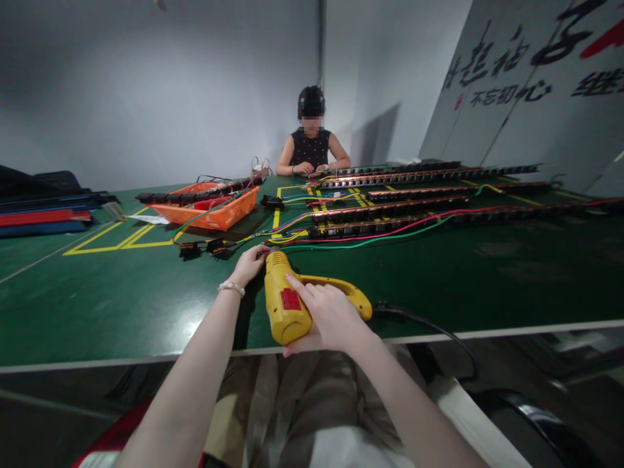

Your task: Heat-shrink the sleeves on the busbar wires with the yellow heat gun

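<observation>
My right hand (331,317) is wrapped around a yellow heat gun (279,296) with a red label, low over the green table near its front edge. The gun's nozzle end points away from me, toward the wires. Just left of the nozzle, my left hand (250,262) is closed in a pinch on a thin wire; the exact spot is partly hidden by fingers and gun. A green wire (341,246) and a red wire (385,235) run right from there along the long dark strips with copper-coloured edges (363,224). Black connectors (214,247) lie left of the pinch.
An orange basket (229,211) carries a dark strip across its top. More strips (414,193) cover the table's right side. Red and blue stacked pieces (43,221) lie far left. A co-worker (312,140) sits opposite. The gun's black cord (424,320) drops over the front edge.
</observation>
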`<move>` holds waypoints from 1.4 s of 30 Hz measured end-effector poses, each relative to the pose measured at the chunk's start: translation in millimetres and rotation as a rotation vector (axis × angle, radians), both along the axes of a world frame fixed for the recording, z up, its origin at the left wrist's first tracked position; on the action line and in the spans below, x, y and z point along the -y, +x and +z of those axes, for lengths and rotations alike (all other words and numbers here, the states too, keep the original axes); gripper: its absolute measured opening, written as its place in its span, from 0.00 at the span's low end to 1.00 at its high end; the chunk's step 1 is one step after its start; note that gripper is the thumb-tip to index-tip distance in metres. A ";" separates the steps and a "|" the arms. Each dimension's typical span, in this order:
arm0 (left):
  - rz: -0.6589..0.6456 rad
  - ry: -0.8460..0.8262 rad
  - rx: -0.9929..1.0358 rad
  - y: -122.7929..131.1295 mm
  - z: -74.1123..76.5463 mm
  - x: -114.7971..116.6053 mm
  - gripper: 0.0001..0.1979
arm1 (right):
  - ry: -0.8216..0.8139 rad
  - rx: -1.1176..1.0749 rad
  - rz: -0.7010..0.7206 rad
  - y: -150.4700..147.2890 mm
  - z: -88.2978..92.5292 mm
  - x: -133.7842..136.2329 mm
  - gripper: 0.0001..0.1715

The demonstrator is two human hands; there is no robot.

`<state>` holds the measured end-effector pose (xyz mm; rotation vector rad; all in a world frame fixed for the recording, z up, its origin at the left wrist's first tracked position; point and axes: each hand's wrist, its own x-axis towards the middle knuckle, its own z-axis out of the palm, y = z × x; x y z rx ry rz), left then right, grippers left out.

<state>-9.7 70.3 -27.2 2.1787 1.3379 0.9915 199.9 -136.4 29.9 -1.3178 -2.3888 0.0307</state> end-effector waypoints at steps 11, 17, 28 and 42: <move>0.037 -0.022 0.140 -1.3 -4.8 -5.5 0.17 | -0.015 0.040 0.018 3.0 1.8 -4.6 0.67; 0.133 -0.024 0.065 -0.2 -3.4 -10.1 0.16 | -0.048 0.012 -0.013 6.4 2.5 -14.6 0.69; 0.354 -0.067 -0.080 13.7 13.9 -3.0 0.14 | 0.014 0.013 0.021 18.4 -5.3 -39.7 0.68; 0.440 -0.104 -0.135 21.0 19.7 -0.3 0.13 | 0.009 0.056 0.036 33.2 -0.9 -60.0 0.67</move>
